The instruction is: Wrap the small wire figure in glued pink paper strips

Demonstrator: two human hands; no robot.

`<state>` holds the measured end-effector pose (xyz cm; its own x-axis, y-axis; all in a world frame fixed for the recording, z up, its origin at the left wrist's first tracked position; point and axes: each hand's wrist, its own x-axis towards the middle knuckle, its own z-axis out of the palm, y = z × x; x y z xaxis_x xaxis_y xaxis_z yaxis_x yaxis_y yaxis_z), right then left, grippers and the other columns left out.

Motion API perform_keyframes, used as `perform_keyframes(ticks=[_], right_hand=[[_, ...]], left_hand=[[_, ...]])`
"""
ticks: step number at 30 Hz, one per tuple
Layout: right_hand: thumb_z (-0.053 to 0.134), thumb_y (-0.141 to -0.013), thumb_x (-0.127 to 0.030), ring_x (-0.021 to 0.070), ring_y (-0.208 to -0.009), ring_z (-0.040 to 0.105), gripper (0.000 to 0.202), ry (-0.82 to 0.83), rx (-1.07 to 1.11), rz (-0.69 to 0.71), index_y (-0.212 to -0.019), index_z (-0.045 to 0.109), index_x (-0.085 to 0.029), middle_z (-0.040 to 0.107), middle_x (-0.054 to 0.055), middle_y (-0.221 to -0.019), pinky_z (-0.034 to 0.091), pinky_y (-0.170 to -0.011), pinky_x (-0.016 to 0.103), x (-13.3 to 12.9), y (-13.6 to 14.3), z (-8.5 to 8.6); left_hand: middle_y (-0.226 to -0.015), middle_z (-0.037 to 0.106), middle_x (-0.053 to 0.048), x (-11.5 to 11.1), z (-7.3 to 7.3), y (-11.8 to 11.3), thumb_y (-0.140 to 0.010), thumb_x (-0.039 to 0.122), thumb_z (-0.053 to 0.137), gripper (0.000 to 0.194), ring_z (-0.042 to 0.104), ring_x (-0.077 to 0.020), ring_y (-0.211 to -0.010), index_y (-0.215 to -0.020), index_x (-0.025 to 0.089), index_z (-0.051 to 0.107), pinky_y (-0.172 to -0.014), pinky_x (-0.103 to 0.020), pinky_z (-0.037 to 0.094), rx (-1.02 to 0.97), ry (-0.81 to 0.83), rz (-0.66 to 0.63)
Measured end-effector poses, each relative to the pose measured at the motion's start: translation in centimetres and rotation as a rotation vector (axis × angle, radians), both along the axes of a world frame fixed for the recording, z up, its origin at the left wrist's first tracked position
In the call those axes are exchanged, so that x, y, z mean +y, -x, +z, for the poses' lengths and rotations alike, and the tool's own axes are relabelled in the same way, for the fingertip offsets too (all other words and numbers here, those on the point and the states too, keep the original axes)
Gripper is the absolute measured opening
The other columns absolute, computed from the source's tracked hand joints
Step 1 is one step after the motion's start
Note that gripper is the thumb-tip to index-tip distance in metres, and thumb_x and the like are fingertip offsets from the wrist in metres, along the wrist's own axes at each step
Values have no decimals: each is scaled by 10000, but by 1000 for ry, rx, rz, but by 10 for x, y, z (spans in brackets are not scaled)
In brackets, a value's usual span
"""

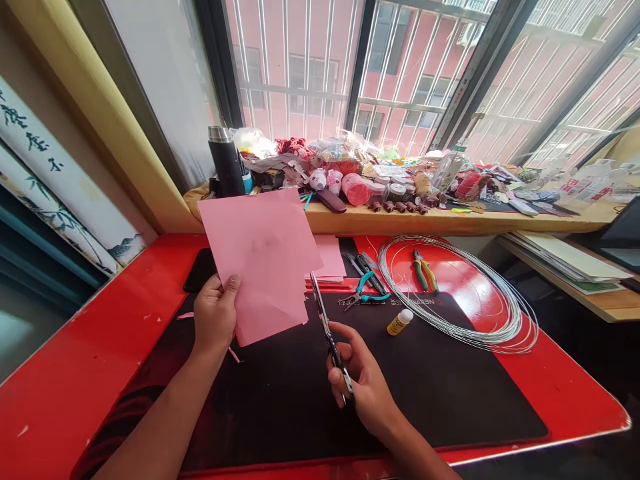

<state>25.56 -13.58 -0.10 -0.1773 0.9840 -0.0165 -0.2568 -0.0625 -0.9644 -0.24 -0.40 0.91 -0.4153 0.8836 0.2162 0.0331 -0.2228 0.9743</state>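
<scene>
A sheet of pink paper (265, 267) is held up by its lower left edge in my left hand (218, 312), thumb on the near face. Its right edge has small uneven notches. My right hand (357, 377) grips a pair of scissors (327, 333), fingers around the handles, with the blades pointing up beside the paper's right edge. The blades look nearly closed. Behind the sheet, more pink paper (331, 257) lies on the table. Thin pink strips (234, 355) rest on the black mat (280, 413) below my left hand.
Right of the scissors stand a small yellow bottle (400, 322), teal pliers (361, 293), yellow-green pliers (424, 272) and a wire coil (510, 320). A black phone (199, 270) lies at the left. The windowsill (460, 223) holds a flask (226, 163) and many craft items.
</scene>
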Motion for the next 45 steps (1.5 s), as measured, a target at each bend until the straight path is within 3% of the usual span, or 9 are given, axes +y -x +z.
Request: perform_keyframes(ticks=[18, 26, 45], right_hand=[[826, -888, -544, 39, -440, 407, 697, -39, 35, -21, -1448, 515, -269, 523, -81, -742, 326, -412, 174, 4, 3, -12], [847, -867, -534, 35, -435, 406, 714, -18, 42, -14, -1449, 525, -275, 528, -83, -752, 331, -397, 169, 3, 3, -15], [853, -856, -523, 36, -428, 420, 726, 9, 46, -27, -1451, 527, -265, 538, -80, -756, 328, -398, 175, 1, 3, -14]], left_hand=[[-1062, 794, -66, -5, -7, -3, -889, 542, 745, 401, 717, -250, -951, -1061, 181, 770, -838, -329, 543, 127, -5, -8], [-1047, 795, -71, -9, 0, -9, -883, 542, 744, 420, 728, -268, -997, -1094, 181, 779, -853, -341, 570, 128, 4, -12], [-1112, 788, -74, -10, -5, -8, -894, 578, 726, 442, 720, -278, -1024, -1111, 195, 761, -904, -364, 551, 169, 21, -28]])
